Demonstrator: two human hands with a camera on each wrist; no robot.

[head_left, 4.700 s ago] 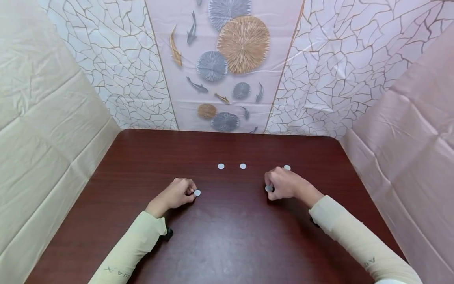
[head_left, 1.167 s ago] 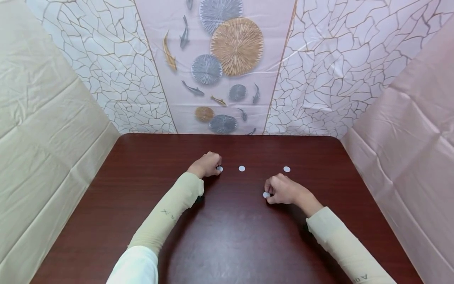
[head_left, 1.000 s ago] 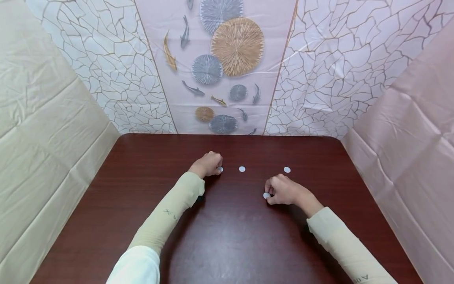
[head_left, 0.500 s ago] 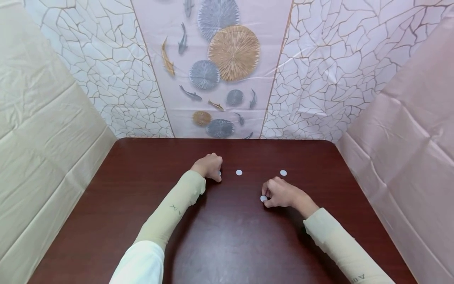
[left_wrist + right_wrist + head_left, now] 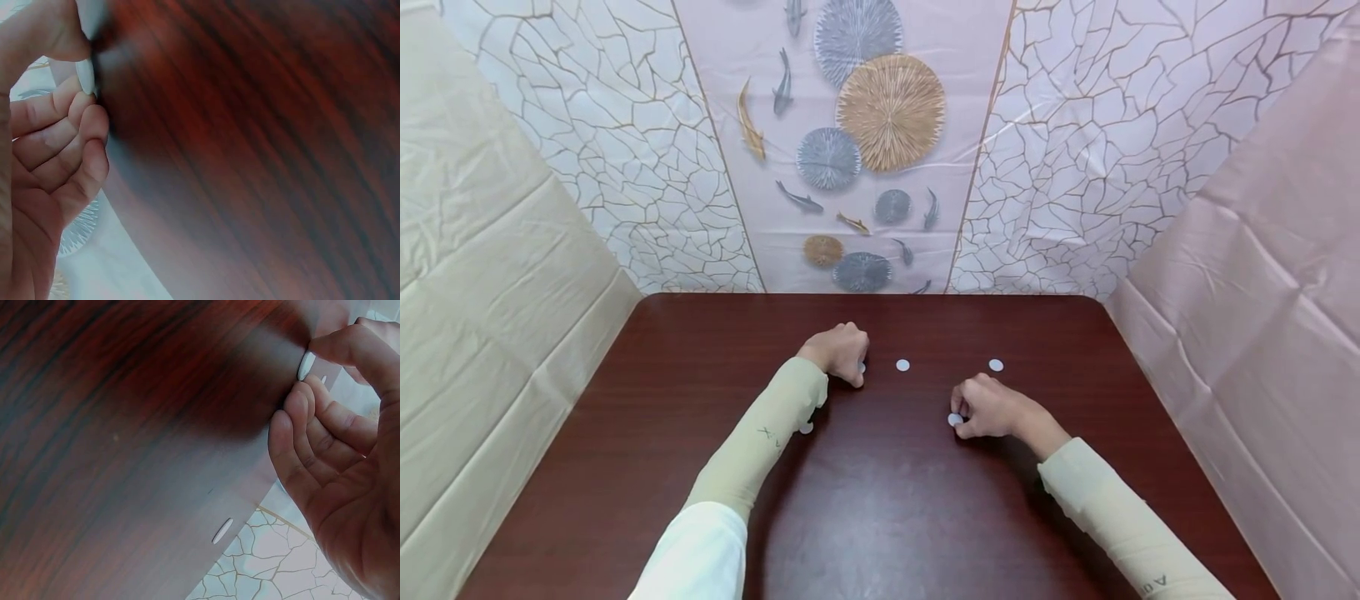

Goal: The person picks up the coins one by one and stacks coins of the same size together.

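Observation:
My left hand (image 5: 838, 350) reaches to the far part of the dark wooden table. Thumb and index finger pinch a small white disc (image 5: 86, 76) by its edges, its other fingers curled. In the head view the hand covers most of that disc. Nearer and to the right, my right hand (image 5: 991, 407) pinches another white disc (image 5: 306, 365) between thumb and index finger, low at the tabletop. Whether either disc is lifted off the wood I cannot tell. A loose white disc (image 5: 903, 365) lies just right of the left hand.
Beyond the right hand lies a white disc (image 5: 996, 365). Another disc (image 5: 806, 428) shows partly beside the left sleeve (image 5: 760, 442). The table (image 5: 865, 517) ends at a patterned cloth (image 5: 685, 192) behind, with plain cloth walls on both sides.
Since the earliest frame my left hand has gone from the nearer left disc to the far one. Lately its thumb has shifted nearer me, covering more of the disc. The right hand keeps its pinch.

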